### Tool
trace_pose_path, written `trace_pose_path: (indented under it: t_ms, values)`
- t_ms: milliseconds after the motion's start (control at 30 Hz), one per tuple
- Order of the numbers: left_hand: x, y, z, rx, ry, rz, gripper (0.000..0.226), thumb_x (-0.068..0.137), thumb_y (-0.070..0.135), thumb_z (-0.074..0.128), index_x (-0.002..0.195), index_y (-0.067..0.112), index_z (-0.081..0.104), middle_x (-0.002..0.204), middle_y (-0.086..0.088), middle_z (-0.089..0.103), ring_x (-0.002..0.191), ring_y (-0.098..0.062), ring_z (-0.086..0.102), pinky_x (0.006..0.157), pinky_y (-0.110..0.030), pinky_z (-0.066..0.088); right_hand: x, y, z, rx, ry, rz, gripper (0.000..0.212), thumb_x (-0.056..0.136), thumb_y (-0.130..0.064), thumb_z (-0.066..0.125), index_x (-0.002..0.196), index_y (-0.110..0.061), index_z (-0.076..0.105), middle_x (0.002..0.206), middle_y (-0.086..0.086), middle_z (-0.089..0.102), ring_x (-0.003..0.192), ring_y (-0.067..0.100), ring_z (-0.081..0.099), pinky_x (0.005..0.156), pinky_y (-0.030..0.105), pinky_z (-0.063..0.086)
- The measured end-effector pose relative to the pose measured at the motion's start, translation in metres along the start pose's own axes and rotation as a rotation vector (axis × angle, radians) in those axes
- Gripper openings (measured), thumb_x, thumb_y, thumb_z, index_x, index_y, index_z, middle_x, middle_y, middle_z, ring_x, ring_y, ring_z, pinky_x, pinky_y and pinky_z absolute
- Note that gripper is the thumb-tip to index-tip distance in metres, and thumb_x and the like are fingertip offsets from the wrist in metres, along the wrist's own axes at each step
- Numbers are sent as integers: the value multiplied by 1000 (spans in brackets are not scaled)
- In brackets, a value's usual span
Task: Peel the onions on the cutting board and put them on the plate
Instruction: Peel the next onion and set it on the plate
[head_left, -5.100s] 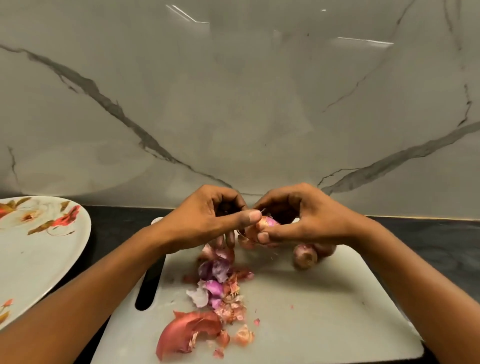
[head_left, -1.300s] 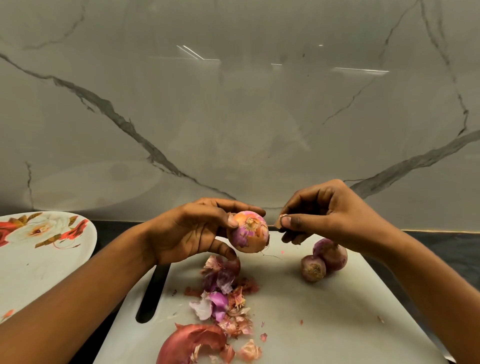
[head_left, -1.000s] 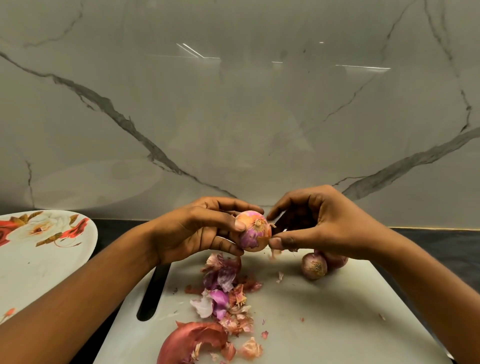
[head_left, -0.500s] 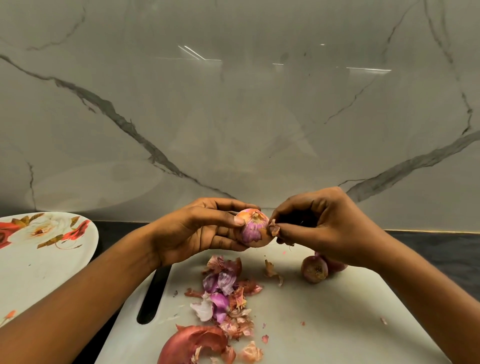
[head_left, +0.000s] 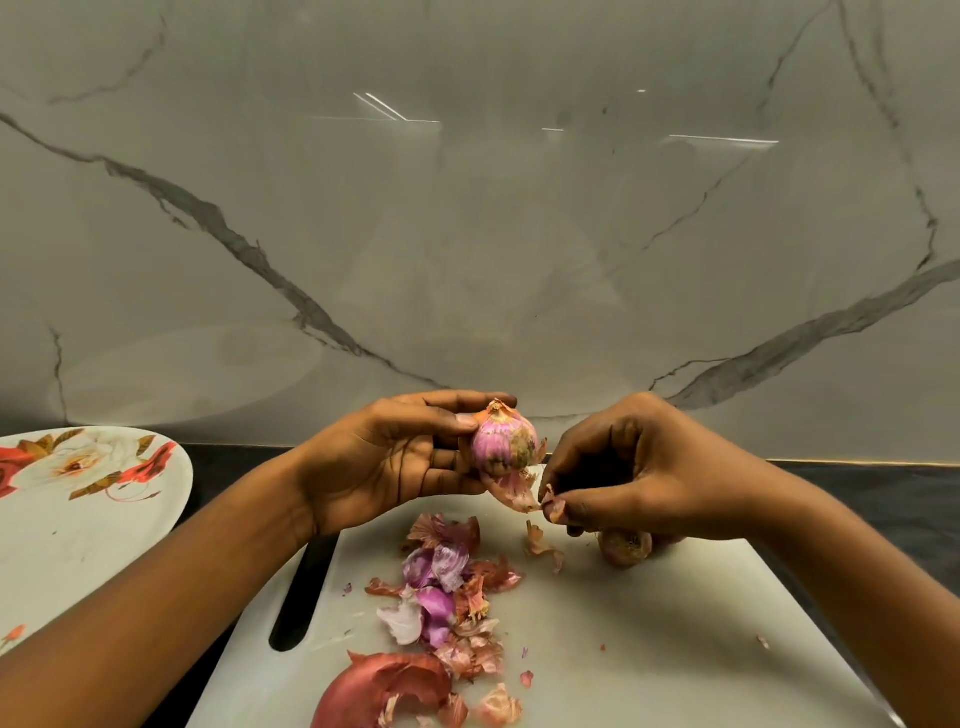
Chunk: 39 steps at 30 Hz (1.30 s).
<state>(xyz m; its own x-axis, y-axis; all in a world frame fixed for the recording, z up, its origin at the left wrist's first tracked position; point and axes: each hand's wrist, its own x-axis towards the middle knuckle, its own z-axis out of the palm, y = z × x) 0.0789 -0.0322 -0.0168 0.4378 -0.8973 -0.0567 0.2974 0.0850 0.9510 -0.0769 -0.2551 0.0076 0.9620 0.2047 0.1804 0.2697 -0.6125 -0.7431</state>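
A white plate (head_left: 104, 561) printed with red and brown flowers lies at the left edge of the frame on a dark surface (head_left: 228, 467). To its right, in the lower middle, a white board (head_left: 649, 649) sits on the same surface, with a dark slot (head_left: 293, 597) near its left side.

The left hand (head_left: 384, 462) reaches in from the lower left and is raised above the board's far edge, palm toward the camera. Its thumb and fingers are curled round an onion (head_left: 504, 441), the thumb tip on the onion's upper left and the fingers behind and under it.

The onion is in the middle of the frame, held off the board and partly peeled. Purple flesh shows on its left, a dull patch on its right and a dry tip on top. A strip of skin (head_left: 514, 493) hangs from its underside toward the lower right.

Below it, on the board, a heap of peels (head_left: 447, 597) runs down to a large red skin (head_left: 384, 691) at the bottom edge.

The right hand (head_left: 639, 467), just right of the onion, pinches the end of that strip between thumb and fingers. Under this hand a second onion (head_left: 623, 545), unpeeled, rests on the board, partly hidden by the fingers.

A grey veined marble wall (head_left: 467, 208) fills the upper frame.
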Motion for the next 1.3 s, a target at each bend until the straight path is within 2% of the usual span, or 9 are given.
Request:
trace_pose_path:
  t_ms: [133,300,400,533,667,867,1000,1167,1300]
  values:
    - [2,-1,2,24,53,1,47,86,14,71,132,5,70,127,-31,69,93,-32,75,76,-33,67,1,-1,1,-63,51,-61,23,85,-16,87,108,-14,80,94,5,80,86,27,77,78,53,63]
    - [3,-2,-1,-9,33,-3,48,88,13,70,135,4,67,122,-30,69,85,-29,73,76,-32,66,3,2,4,-150,117,-102,23,85,-23,87,107,-19,81,93,-3,80,85,20,78,75,40,64]
    - [1,-2,-1,70,-13,-17,47,89,15,72,135,5,66,120,-27,69,88,-28,70,75,-30,64,4,3,5,-189,126,-118,16,86,-26,83,102,-22,83,91,-12,79,85,13,77,72,27,62]
    - [2,-5,-1,196,-40,-22,59,87,8,77,142,5,57,124,-22,71,94,-25,65,77,-25,62,5,3,6,-199,122,-125,15,87,-25,83,102,-22,83,90,-13,79,84,13,76,70,27,62]
    - [2,-4,-2,154,12,-10,52,88,13,75,138,5,63,120,-19,73,91,-21,68,76,-22,62,3,1,4,-164,87,-119,14,88,-18,83,102,-19,84,87,-14,78,81,13,76,68,20,57]
    - [3,1,-6,39,47,54,43,89,17,71,127,-2,71,106,-18,74,82,-16,74,73,-20,63,1,-3,3,-154,24,-66,14,89,-13,84,103,-17,83,91,-6,81,84,19,78,75,33,64]
    - [2,0,-2,61,22,51,49,85,8,71,133,-3,66,113,-21,74,86,-22,76,72,-22,63,0,-4,4,-150,-12,25,33,89,-7,81,117,-21,79,98,-5,81,88,18,79,80,40,66]
    - [2,-3,-3,214,50,84,57,73,-4,82,127,8,73,132,-18,69,116,-34,72,85,-36,64,6,-5,3,-85,197,149,16,94,-16,76,110,-14,78,86,5,81,75,21,79,68,37,66]
    - [4,-5,-1,286,75,106,60,65,-6,87,120,15,75,130,-13,69,115,-37,72,85,-42,64,11,-10,7,175,238,274,23,92,-20,75,113,-10,75,88,14,80,78,31,79,67,35,65]
